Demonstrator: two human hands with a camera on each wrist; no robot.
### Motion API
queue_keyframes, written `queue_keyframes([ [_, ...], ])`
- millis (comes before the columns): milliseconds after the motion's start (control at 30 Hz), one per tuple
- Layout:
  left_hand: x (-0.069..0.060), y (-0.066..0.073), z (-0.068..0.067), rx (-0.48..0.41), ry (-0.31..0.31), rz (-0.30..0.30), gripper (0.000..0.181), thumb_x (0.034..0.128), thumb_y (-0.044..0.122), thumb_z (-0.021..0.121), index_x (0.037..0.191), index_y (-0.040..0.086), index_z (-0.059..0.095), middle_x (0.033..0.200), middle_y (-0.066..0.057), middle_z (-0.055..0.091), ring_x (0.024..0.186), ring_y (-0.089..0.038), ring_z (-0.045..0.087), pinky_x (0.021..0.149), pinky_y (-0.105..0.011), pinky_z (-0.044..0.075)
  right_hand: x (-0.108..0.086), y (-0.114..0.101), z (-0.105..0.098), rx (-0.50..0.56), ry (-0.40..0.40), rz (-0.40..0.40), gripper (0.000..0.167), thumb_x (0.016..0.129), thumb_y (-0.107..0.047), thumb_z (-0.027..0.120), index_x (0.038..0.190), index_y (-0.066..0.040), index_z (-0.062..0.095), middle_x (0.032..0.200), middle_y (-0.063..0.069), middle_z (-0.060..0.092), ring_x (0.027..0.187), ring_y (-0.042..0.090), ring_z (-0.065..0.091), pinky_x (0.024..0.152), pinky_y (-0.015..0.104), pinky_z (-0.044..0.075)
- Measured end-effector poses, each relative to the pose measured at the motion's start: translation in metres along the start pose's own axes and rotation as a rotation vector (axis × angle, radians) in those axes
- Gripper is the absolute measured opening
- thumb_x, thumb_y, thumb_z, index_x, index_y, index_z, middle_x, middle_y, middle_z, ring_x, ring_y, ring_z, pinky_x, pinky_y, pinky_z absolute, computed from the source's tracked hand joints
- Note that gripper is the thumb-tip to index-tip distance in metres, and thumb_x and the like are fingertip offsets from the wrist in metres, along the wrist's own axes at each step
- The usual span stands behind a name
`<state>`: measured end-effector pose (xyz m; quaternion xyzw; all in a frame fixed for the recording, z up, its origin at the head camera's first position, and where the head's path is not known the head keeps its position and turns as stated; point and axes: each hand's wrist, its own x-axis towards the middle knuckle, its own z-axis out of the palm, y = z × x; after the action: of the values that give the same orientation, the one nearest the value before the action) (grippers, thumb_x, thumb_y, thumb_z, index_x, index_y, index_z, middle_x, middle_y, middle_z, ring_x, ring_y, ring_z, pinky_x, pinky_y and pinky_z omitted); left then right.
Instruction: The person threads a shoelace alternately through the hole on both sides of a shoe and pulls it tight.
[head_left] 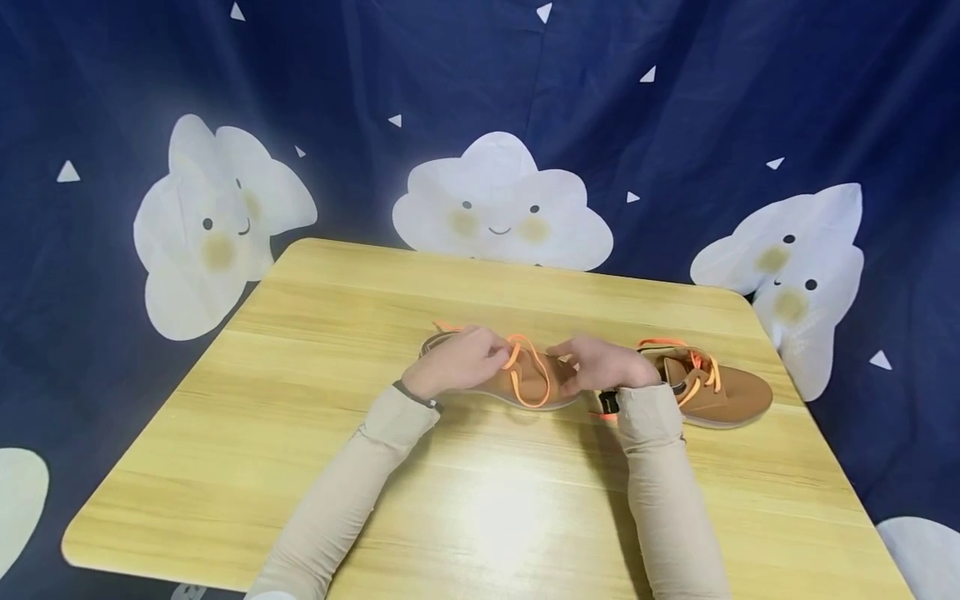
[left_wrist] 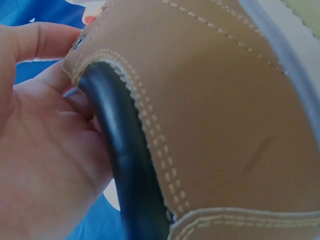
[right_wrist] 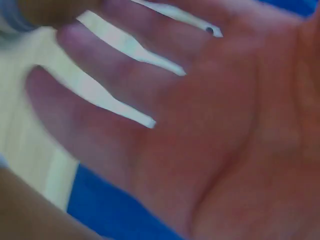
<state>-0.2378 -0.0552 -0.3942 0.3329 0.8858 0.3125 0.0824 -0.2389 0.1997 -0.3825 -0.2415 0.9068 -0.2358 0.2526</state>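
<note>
A tan low shoe point(head_left: 531, 383) with orange laces point(head_left: 515, 360) lies on the table between my hands, toe to the right. My left hand point(head_left: 461, 362) is over its opening and throat. In the left wrist view, that hand's thumb and fingers point(left_wrist: 45, 135) pinch the edge of the eyelet flap beside the dark padded collar point(left_wrist: 117, 135). Whether a lace is also held there is hidden. At the toe end, my right hand point(head_left: 600, 364) has its fingers spread; the right wrist view shows its bare palm point(right_wrist: 210, 120) with nothing in it.
A second tan shoe point(head_left: 738, 396) with orange laces sits to the right, partly behind my right wrist. An orange lace end point(head_left: 605, 417) shows beside that wrist. The wooden table point(head_left: 300, 350) meets a dark blue curtain point(head_left: 352, 75) with cloud prints at its far edge.
</note>
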Motion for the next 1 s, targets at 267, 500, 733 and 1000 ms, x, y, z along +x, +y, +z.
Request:
queue_keyframes([
  [267,-0.002,0.000,-0.003,-0.065,0.018,-0.028,0.044,0.1012,0.017,0.047,0.059,0.023,0.036,0.054,0.011,0.029,0.048,-0.006,0.027,0.049,-0.021,0.025,0.006,-0.016,0.012,-0.068,0.031,0.072,0.042,0.071,-0.005,0.090,0.108,-0.003,0.070,0.098,0.007,0.071,0.085,0.018,0.062,0.077,0.031,0.053],
  [500,-0.007,0.005,-0.014,-0.106,0.057,0.008,0.045,0.1035,0.024,0.054,0.060,0.015,0.054,0.054,0.011,0.028,0.049,-0.007,0.028,0.050,-0.023,0.024,0.007,-0.014,0.012,-0.082,0.054,0.097,0.034,0.072,-0.003,0.090,0.100,-0.005,0.072,0.091,0.005,0.070,0.077,0.015,0.057,0.070,0.028,0.049],
  [733,-0.017,0.012,-0.029,-0.223,0.106,-0.021,0.026,0.1002,0.024,0.062,0.089,0.012,0.082,0.066,0.001,0.066,0.051,-0.009,0.044,0.049,-0.023,0.033,0.008,-0.014,0.013,-0.076,0.053,0.117,0.039,0.073,-0.006,0.091,0.108,-0.003,0.073,0.097,0.006,0.073,0.082,0.016,0.061,0.073,0.029,0.051],
  [1000,-0.027,0.026,-0.043,-0.282,0.170,0.014,0.023,0.0981,0.033,0.069,0.089,0.017,0.083,0.084,-0.003,0.079,0.066,-0.019,0.063,0.056,-0.026,0.046,0.007,-0.016,0.012,-0.075,0.064,0.154,0.050,0.072,-0.009,0.092,0.117,-0.001,0.072,0.105,0.007,0.073,0.091,0.018,0.063,0.081,0.032,0.053],
])
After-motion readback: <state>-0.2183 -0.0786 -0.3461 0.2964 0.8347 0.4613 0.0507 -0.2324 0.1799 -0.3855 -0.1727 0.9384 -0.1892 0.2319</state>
